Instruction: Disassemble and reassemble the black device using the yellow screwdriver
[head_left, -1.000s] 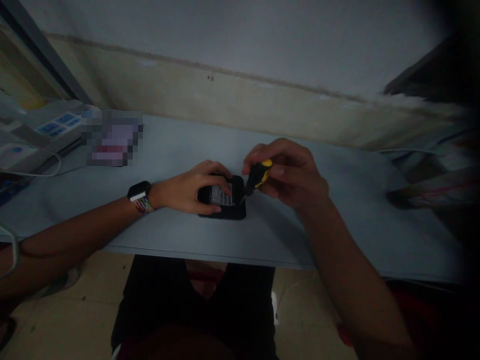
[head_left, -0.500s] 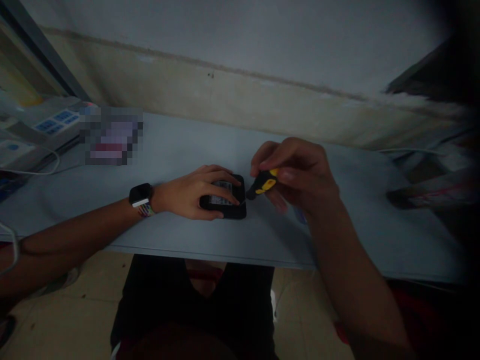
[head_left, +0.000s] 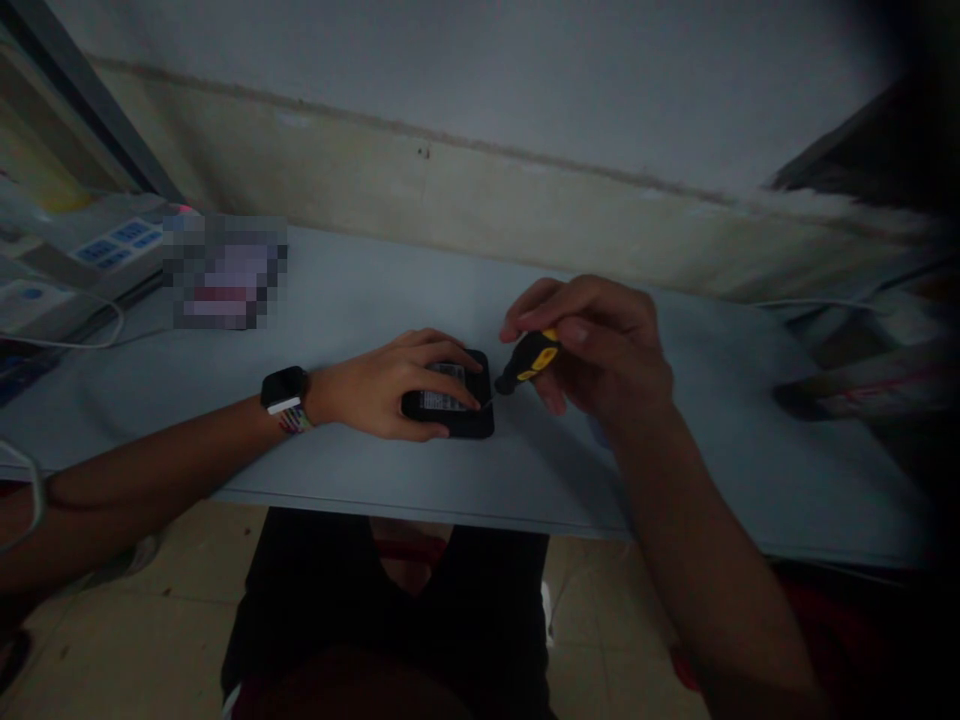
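A flat black device (head_left: 475,424) with rounded corners and a printed white label lies on the table. My left hand (head_left: 382,385) lies over it and holds it down, its fingers spread across the top and its thumb along the near edge. In my right hand (head_left: 619,350) is a small screwdriver (head_left: 534,360) with a black and yellow handle, pinched between thumb and fingers. Its thin shaft slants down to the left, and the tip meets the device near its right end, close to a left fingertip.
The grey table (head_left: 360,280) runs along a wall. At the back left lie a blurred-out phone-like object (head_left: 232,275), a power strip (head_left: 124,245) and a white cable (head_left: 97,347). A long clear-and-dark object (head_left: 847,390) lies at the right.
My right hand has turned the screwdriver handle slightly, and its fingers have shifted a little. The left hand and the device stay in place.
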